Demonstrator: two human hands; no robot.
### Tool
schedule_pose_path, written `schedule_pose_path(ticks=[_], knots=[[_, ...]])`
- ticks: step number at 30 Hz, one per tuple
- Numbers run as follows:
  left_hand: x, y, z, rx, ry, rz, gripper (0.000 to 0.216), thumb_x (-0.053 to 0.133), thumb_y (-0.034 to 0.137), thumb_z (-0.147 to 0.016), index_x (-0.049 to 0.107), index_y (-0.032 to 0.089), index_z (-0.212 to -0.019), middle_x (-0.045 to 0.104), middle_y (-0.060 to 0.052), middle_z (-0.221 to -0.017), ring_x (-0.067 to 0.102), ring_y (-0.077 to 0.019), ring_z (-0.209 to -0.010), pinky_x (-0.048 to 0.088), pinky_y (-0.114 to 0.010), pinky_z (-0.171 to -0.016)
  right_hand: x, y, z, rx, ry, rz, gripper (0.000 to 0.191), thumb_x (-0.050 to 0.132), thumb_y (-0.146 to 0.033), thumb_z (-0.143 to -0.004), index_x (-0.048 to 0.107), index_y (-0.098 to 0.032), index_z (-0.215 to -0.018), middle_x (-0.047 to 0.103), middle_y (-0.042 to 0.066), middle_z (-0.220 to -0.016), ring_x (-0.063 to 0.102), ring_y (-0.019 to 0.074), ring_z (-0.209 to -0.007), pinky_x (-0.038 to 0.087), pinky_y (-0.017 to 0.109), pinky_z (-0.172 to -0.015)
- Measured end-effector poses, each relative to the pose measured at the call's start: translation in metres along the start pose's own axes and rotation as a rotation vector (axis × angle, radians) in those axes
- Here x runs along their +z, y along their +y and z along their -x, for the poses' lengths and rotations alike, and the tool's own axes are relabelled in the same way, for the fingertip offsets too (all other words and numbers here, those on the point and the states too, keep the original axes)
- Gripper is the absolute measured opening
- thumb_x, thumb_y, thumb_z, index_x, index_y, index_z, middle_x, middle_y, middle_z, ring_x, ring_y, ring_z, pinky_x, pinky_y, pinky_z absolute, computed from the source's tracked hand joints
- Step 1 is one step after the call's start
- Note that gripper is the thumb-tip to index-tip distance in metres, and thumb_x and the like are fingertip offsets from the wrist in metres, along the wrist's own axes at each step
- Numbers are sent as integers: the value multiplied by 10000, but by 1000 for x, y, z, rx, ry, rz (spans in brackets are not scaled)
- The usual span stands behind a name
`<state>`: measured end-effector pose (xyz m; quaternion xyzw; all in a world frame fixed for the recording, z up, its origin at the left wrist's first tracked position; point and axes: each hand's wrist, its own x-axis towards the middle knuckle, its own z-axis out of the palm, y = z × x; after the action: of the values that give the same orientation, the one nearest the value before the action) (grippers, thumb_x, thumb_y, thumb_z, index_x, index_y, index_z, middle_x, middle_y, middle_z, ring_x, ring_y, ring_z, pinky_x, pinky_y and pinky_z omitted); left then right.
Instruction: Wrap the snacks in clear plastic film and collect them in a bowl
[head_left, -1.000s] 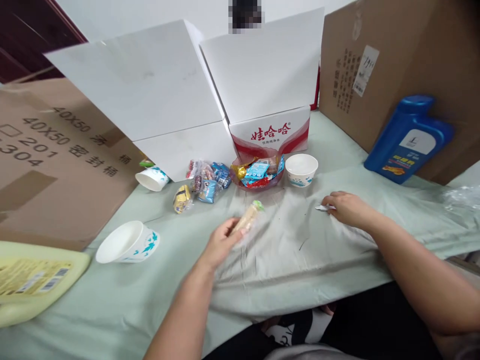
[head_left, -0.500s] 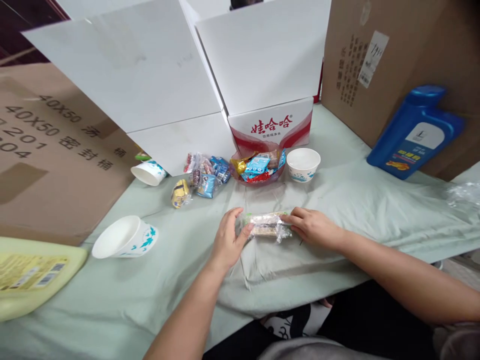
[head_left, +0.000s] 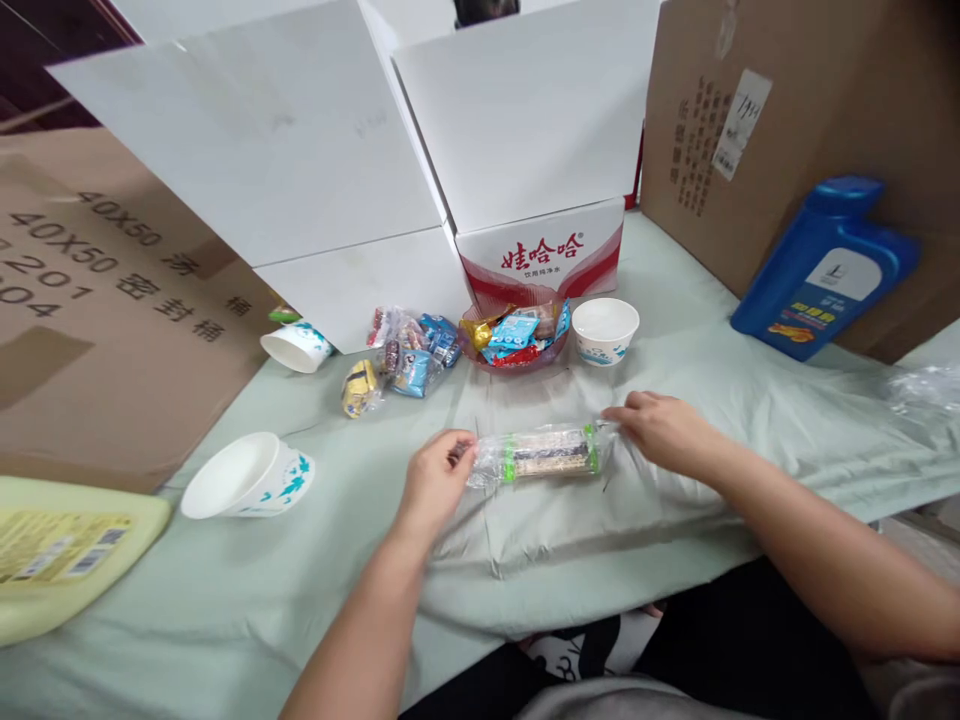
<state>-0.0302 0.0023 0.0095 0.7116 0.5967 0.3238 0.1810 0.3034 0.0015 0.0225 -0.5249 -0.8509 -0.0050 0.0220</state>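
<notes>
Showing at the far left, a pale yellow bottle, partly out of view, sits before a printed brown carton. Next come a leaf-patterned paper bowl and, farther back, a second bowl beside a plain white box. Rightward, a yellow-wrapped snack lies near clustered small packets. The left hand has its grip closed, thumb against fingers, on the clear left end of a wrapped bar, which lies crosswise between the hands over the green cloth. Behind it, a pink dish heaped with sweets stands before a lettered box, a third bowl just beside. The right hand's grip pinches the wrapper's right end. Farthest right, a blue bottle stands near another carton and crumpled clear plastic.
</notes>
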Motion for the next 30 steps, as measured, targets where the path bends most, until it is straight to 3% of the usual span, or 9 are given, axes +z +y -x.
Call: schedule_pose_path(ticks=[3,6,8,10,13,19,26,28,30], knots=[[-14,-14,-10,-102,220,-111,143,564,266,-790,649,185,-871,659,-21,-797,606,-160,-655,498,-293,-678,1,23,2,192,33,68,296,469,-185,-927,691,-195,-1123,658,136,-989,607,287,-927,446,395,-777],[-17,-8,-9,77,469,-188,137,540,249,-837,638,167,-888,649,-49,-861,594,-163,-699,489,-293,-679,-1,14,2,104,272,-105,310,444,-294,-971,650,-170,-1167,642,153,-1148,568,304,-1070,440,443,-896],[-14,4,-3,293,412,-208,159,530,260,-887,643,165,-947,664,-59,-891,608,-184,-803,492,-310,-744,-4,-2,2,-91,383,-282,391,478,-419,-962,597,-163,-1232,621,153,-1201,548,284,-1121,433,435,-950],[-8,15,3,481,209,-274,224,573,298,-892,642,169,-1062,686,-72,-969,604,-227,-957,473,-361,-855,-6,-18,3,-267,411,-353,504,575,-512,-892,576,-153,-1246,603,164,-1230,513,303,-1174,418,458,-977],[-1,27,9,639,12,-405,206,620,263,-876,663,198,-1067,693,-69,-1011,576,-263,-1044,429,-417,-910,-7,-31,4,-381,402,-321,240,585,-335,-901,649,-171,-1064,649,140,-1125,533,302,-1113,425,469,-921],[-4,46,23,771,116,-337,120,563,86,-880,654,161,-907,675,-70,-857,587,-210,-865,485,-347,-781,-25,-32,16,-480,296,-423,181,480,-105,-884,646,-169,-913,660,91,-910,566,196,-849,444,342,-777],[-12,57,38,772,-17,-239,160,518,58,-879,619,164,-942,685,-48,-865,625,-170,-793,505,-293,-723,-49,-35,34,-652,-60,-555,119,529,-121,-856,616,-202,-849,640,30,-789,583,161,-763,432,279,-683],[-13,54,36,716,52,-276,161,516,65,-885,620,169,-951,688,-49,-862,629,-178,-787,507,-304,-728,-47,-34,33,-620,-39,-576,107,531,-156,-883,613,-204,-833,643,32,-795,592,159,-762,441,277,-680],[-14,51,32,692,153,-313,167,527,62,-880,623,173,-960,687,-54,-859,626,-192,-789,509,-326,-748,-41,-29,28,-454,130,-608,114,517,-206,-919,610,-200,-854,649,45,-826,604,164,-775,460,289,-692]])
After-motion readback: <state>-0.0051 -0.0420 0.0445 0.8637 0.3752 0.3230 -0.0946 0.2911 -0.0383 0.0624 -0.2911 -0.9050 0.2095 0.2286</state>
